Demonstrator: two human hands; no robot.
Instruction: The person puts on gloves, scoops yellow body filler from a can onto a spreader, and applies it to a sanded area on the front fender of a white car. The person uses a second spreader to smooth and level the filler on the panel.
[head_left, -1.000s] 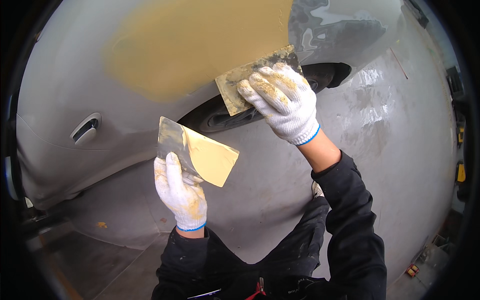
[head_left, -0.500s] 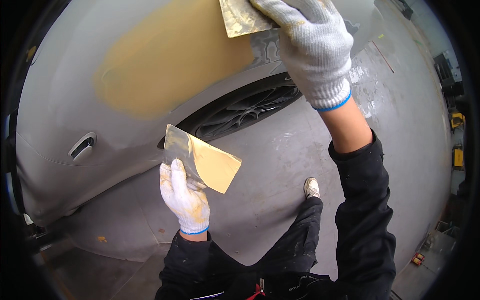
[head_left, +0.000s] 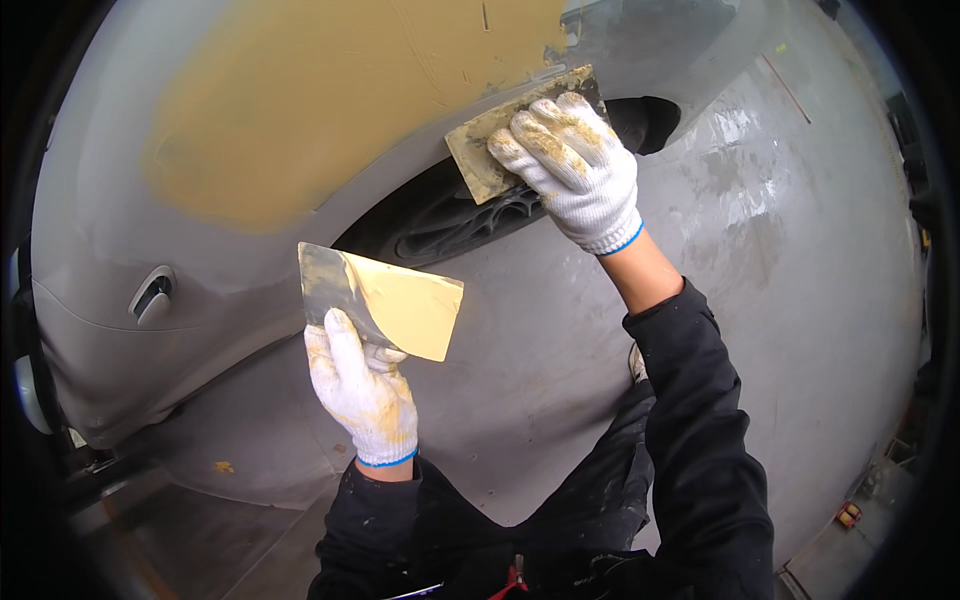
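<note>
My left hand point(head_left: 362, 390), in a stained white knit glove, grips a flat grey mixing plate point(head_left: 325, 280). Smooth yellow body filler point(head_left: 415, 308) coats the plate's right part. My gloved right hand point(head_left: 585, 170) is closed on a filler spreader point(head_left: 482, 150), a flat rectangular blade smeared with dried filler. The spreader lies over the upper edge of the wheel arch, its top edge at or near the car body; I cannot tell whether it touches. A broad patch of yellow filler point(head_left: 290, 110) covers the grey car panel point(head_left: 100, 170), with a few streaks near its right end.
Below the arch is the dark wheel point(head_left: 460, 225). A door handle point(head_left: 153, 296) sits on the panel at left. Grey floor point(head_left: 800, 330) spreads to the right, with glossy marks and a thin red stick point(head_left: 787, 88). My shoe point(head_left: 637, 362) shows behind my right arm.
My right hand has come down and slightly left with the spreader, from the upper panel to the wheel arch. The left hand and plate have shifted slightly left. Streaks now show in the filler patch.
</note>
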